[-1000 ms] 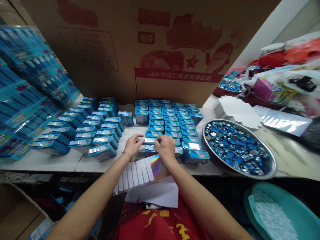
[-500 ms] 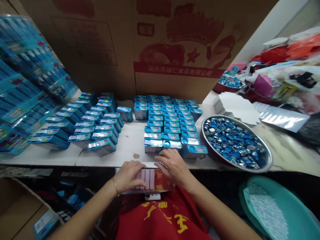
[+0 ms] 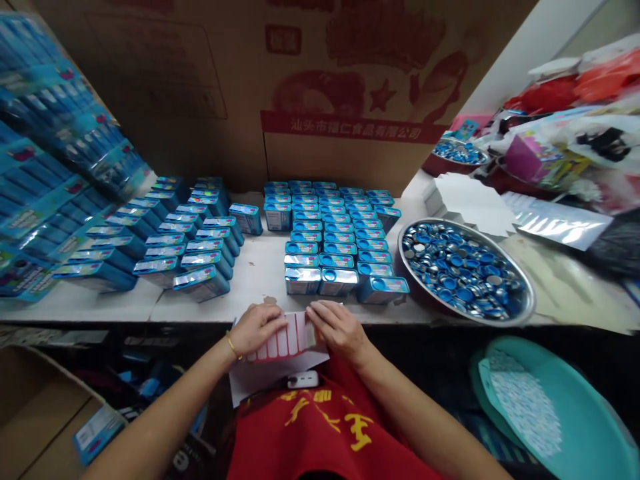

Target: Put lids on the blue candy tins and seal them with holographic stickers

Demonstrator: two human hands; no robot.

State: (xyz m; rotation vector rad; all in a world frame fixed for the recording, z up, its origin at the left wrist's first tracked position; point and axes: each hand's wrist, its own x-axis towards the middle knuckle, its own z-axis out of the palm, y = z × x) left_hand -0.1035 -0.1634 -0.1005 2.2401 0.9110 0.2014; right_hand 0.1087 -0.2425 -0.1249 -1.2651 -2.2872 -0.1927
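Between my two hands is a sheet of white strips with red borders [image 3: 283, 343], which looks like a sticker sheet, at the table's front edge. White paper [image 3: 250, 383] shows below it against the red apron [image 3: 325, 433]. My left hand [image 3: 257, 328] pinches the sheet's left part, thumb on top. My right hand [image 3: 340, 328] is closed over its right end, fingers bent; its thumb is mostly hidden. Just beyond my right hand stand rows of blue tins [image 3: 338, 281] with round recesses in their tops.
More blue tins [image 3: 203, 283] lean in rows at the left, beside wrapped stacks of blue packs [image 3: 30, 193]. A metal bowl of blue caps [image 3: 531, 300] stands at the right. Below it is a green basin [image 3: 590, 413]. A large carton [image 3: 340, 160] walls off the back.
The sheet has tilted and been bent, showing its white strips more plainly and white paper beneath. My left hand has moved slightly upward with it. The view has shifted a little.
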